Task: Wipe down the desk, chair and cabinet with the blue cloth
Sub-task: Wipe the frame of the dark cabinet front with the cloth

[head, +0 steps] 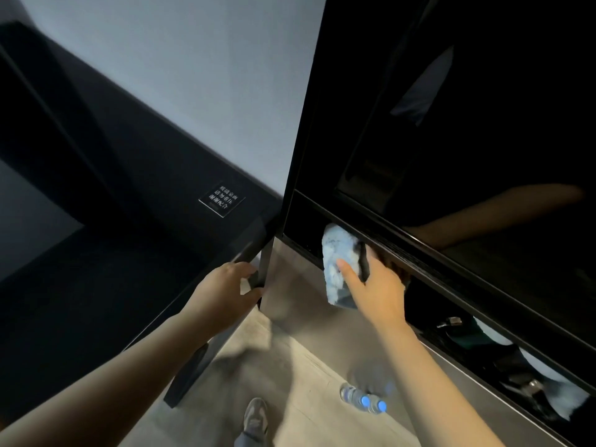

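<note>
**Cloth meets cabinet ledge**

A person's right hand point(380, 285) holds the blue cloth point(338, 269) against the recessed ledge low on the black cabinet point(451, 124). The thumb lies along the cloth's front, while the fingers reach into the groove behind it and are mostly hidden. It reads as a pinch on the cloth. The left hand point(225, 285) curls its fingers round the near right corner of the dark glass bench point(129, 253), apparently for balance. A small sign point(222, 199) lies near the bench's far right edge. 2 water bottles point(362, 398) lie on the floor point(290, 350) below, close to a shoe point(255, 417).

The step in hand looks to be the cabinet's ledge. To do it well, the cloth should be kept bunched into the groove and drawn along its full length in 1 steady pass. It should then be refolded to a fresh face for the glossy door above, where streaks and fingerprints would likely show. Bare fingers are best kept off that surface.
</note>
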Demonstrator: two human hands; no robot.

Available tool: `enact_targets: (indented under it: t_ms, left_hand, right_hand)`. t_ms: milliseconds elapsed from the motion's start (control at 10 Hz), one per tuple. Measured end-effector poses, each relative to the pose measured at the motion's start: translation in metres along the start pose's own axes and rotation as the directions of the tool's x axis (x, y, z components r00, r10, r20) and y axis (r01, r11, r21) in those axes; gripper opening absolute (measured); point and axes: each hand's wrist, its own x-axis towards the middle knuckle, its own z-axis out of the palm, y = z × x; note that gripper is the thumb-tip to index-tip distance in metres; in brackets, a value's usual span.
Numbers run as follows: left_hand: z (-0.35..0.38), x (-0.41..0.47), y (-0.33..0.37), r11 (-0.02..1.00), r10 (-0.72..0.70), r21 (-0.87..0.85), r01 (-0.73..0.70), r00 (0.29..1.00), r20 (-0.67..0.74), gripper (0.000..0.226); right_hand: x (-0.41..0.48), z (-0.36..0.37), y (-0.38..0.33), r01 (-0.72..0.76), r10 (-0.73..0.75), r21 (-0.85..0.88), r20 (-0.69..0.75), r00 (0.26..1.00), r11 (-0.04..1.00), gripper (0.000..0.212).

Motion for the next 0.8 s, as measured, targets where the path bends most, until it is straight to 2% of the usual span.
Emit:
enact_targets:
  t_ms: [100,200,300,400,500,600,700,800]
  left_hand:
    - [0.002,-0.009,-0.002,1.000,0.009,-0.010,-0.009,1.000,-0.001,0.033]
    - [0.005,-0.016,-0.006,1.000,0.009,-0.008,-0.009,1.000,0.003,0.040]
    - [0.009,-0.016,-0.011,1.000,0.005,0.017,-0.005,1.000,-0.002,0.046]
    - [0.014,-0.014,-0.012,1.000,0.009,0.029,-0.009,1.000,-0.010,0.046]
    - [0.016,-0.011,-0.012,0.999,0.012,0.040,-0.011,1.000,-0.022,0.045]
    - [0.015,-0.007,-0.012,0.999,0.015,0.045,-0.014,1.000,-0.019,0.044]
    - [0.013,-0.004,-0.016,0.999,0.004,0.040,-0.004,1.000,-0.006,0.042]
    - [0.007,-0.009,-0.022,0.999,0.012,0.042,-0.012,1.000,-0.012,0.032]
  right_hand:
    - [-0.029,0.003,0.007,0.105,-0.114,-0.098,-0.093,0.989,0.990,0.084]
    - [-0.039,0.015,0.005,0.128,-0.146,-0.162,-0.110,0.983,0.979,0.087]
    - [-0.023,0.028,-0.002,0.012,-0.020,-0.174,-0.048,0.999,0.985,0.077]
    - [-0.003,0.022,-0.006,-0.001,-0.014,-0.172,-0.083,0.996,0.985,0.051]
    - [0.010,0.011,-0.004,0.030,-0.032,-0.016,-0.132,0.991,0.999,0.038]
    - [0.007,0.015,-0.005,0.088,-0.082,0.036,-0.158,0.984,0.995,0.045]
    - [0.008,0.023,-0.008,0.082,-0.075,0.058,-0.118,0.990,0.995,0.049]
    - [-0.009,0.021,-0.012,0.088,-0.085,0.011,-0.147,0.985,0.996,0.058]
